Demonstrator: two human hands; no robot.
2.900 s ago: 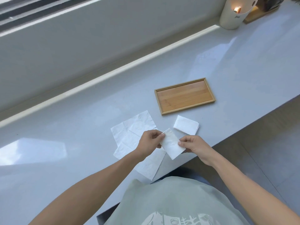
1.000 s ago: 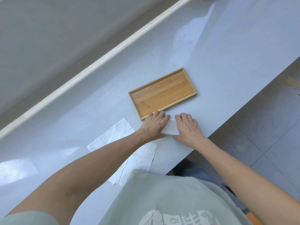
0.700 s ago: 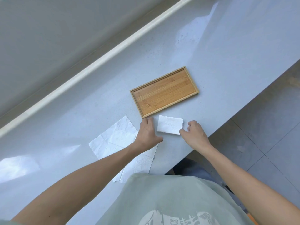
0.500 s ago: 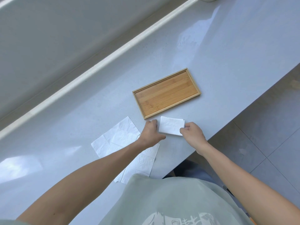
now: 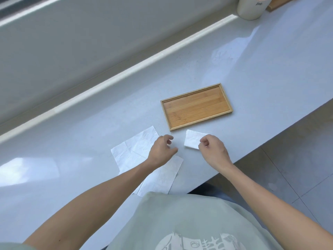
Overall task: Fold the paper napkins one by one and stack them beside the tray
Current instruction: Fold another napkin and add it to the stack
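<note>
Left hand (image 5: 161, 150) now off folded napkins (image 5: 192, 142); fingers loose; right hand (image 5: 212, 150) perhaps empty.

A single head-worn wide-angle camera looks forward and steeply down from above the person's chest. The countertop (image 5: 252, 73) runs diagonally through the frame, close below. Both forearms enter from the bottom edge; the floor (image 5: 297, 168) shows at right. No second view overlaps it.
</note>
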